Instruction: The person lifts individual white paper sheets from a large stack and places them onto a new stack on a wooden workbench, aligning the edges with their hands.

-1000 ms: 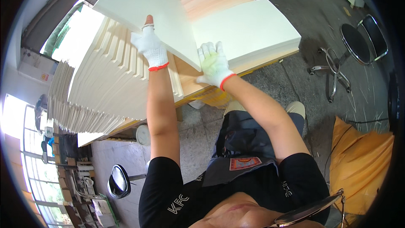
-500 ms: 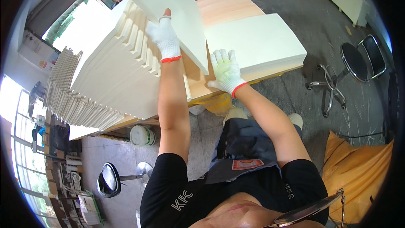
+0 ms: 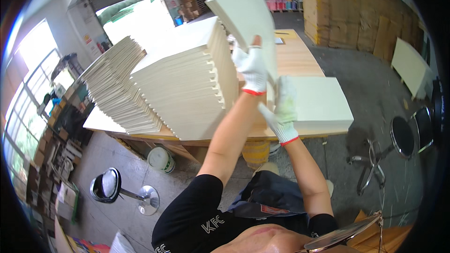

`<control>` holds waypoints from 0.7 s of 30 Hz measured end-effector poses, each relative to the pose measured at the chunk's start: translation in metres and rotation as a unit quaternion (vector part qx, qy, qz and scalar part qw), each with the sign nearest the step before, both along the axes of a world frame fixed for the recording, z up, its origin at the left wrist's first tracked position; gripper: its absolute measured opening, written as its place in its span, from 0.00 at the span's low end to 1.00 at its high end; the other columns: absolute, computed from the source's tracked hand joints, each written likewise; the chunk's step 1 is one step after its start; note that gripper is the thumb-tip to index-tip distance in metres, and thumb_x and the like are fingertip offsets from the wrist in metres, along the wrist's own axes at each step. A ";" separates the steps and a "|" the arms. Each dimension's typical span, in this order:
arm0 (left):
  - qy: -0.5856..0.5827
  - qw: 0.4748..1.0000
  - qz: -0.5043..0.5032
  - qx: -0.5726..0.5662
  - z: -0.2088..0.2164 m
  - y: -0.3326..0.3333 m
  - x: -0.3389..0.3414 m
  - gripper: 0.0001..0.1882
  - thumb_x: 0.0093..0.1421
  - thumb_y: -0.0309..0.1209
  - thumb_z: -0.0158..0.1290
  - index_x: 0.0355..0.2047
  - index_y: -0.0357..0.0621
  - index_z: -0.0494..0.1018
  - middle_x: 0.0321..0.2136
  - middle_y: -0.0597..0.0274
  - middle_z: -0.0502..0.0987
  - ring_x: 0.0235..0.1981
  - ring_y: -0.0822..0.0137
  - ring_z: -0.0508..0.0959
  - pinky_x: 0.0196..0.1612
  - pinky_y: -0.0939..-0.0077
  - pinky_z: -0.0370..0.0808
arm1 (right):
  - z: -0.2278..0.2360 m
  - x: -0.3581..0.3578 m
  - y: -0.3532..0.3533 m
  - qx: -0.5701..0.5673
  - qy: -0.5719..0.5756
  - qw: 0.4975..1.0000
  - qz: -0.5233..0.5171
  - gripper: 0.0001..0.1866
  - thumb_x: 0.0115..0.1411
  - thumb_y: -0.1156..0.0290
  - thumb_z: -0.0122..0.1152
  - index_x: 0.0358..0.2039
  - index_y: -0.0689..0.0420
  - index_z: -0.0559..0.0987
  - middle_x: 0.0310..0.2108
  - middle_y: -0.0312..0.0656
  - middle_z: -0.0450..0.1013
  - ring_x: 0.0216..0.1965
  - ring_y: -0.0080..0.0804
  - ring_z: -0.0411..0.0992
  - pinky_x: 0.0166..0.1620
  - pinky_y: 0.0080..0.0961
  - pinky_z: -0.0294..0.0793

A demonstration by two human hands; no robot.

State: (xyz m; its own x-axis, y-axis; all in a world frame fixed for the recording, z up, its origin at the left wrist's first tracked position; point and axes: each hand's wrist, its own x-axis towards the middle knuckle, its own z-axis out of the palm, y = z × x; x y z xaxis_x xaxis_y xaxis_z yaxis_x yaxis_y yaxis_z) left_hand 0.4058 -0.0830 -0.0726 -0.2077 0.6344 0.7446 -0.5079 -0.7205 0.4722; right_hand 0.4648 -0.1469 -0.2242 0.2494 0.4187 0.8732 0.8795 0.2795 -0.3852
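Observation:
My left hand (image 3: 251, 71), in a white knitted glove with a red cuff, grips a pale board (image 3: 243, 11) held on edge and tilted above the table. The thumb lies on the board's near face, its tip bare; the other fingers are mostly hidden behind. My right hand (image 3: 284, 112), gloved the same way and a little blurred, has its fingers stretched upward. It is beside the board's lower end, at the left side of a low stack of white boards (image 3: 323, 98). Whether it touches the board or the stack I cannot tell.
Left of my left hand stands a tall stack of pale boards (image 3: 183, 89), with a fanned stack of thin sheets (image 3: 119, 89) beyond it. All rest on the wooden table (image 3: 300, 56). A white bucket (image 3: 161, 160), a stool (image 3: 105, 186) and a black chair (image 3: 404, 136) stand around.
My view has tilted up, showing more of the room. My left hand still holds the board, now more upright. My right hand has moved from the low stack's corner toward the board's lower end.

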 end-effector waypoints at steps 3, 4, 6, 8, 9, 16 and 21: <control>-0.086 0.988 -0.124 -0.031 0.013 -0.055 0.014 0.19 0.63 0.25 0.56 0.54 0.34 0.71 0.43 0.59 0.79 0.43 0.67 0.76 0.49 0.72 0.72 | -0.002 0.039 0.019 0.100 0.014 0.990 0.095 0.36 0.64 0.69 0.59 0.69 0.62 0.56 0.68 0.56 0.57 0.68 0.53 0.59 0.70 0.51 0.53; -0.112 0.979 -0.167 -0.031 0.021 -0.068 0.013 0.19 0.62 0.25 0.57 0.53 0.34 0.71 0.44 0.58 0.78 0.43 0.68 0.75 0.50 0.72 0.72 | 0.007 0.039 0.013 0.140 0.021 0.979 0.146 0.33 0.66 0.71 0.54 0.70 0.62 0.56 0.69 0.54 0.57 0.69 0.50 0.57 0.70 0.47 0.51; 0.004 0.992 -0.093 0.089 0.034 -0.086 0.020 0.23 0.61 0.23 0.56 0.56 0.34 0.68 0.47 0.57 0.76 0.46 0.64 0.74 0.55 0.68 0.71 | 0.042 0.047 -0.020 0.208 0.031 0.949 0.235 0.28 0.71 0.75 0.45 0.70 0.62 0.55 0.70 0.49 0.56 0.71 0.44 0.53 0.71 0.41 0.49; 0.147 0.957 -0.060 0.242 0.062 -0.110 0.010 0.39 0.56 0.21 0.58 0.67 0.40 0.56 0.61 0.51 0.66 0.60 0.58 0.66 0.62 0.65 0.65 | 0.082 0.059 -0.047 0.265 0.017 0.950 0.166 0.28 0.70 0.74 0.46 0.70 0.63 0.56 0.68 0.49 0.58 0.69 0.44 0.56 0.70 0.38 0.52; 0.201 0.925 -0.048 0.320 0.077 -0.123 0.006 0.47 0.54 0.21 0.59 0.72 0.43 0.50 0.68 0.48 0.61 0.68 0.56 0.62 0.65 0.64 0.63 | 0.102 0.068 -0.059 0.290 0.013 0.951 0.107 0.28 0.70 0.75 0.46 0.69 0.64 0.56 0.67 0.50 0.58 0.69 0.44 0.57 0.69 0.36 0.53; 0.423 0.858 0.222 0.190 0.161 0.007 -0.183 0.38 0.63 0.30 0.56 0.71 0.46 0.53 0.60 0.52 0.70 0.59 0.61 0.73 0.55 0.67 0.74 | 0.253 0.012 -0.098 0.174 0.263 0.880 0.355 0.28 0.66 0.74 0.49 0.67 0.64 0.61 0.60 0.44 0.67 0.60 0.31 0.66 0.62 0.26 0.64; 0.212 0.975 0.060 -0.020 0.174 0.032 -0.279 0.29 0.65 0.39 0.58 0.64 0.45 0.65 0.51 0.56 0.76 0.47 0.67 0.79 0.46 0.74 0.80 | 0.304 -0.028 -0.003 0.105 0.209 0.848 0.476 0.26 0.65 0.73 0.58 0.62 0.68 0.68 0.62 0.53 0.66 0.62 0.34 0.65 0.65 0.23 0.61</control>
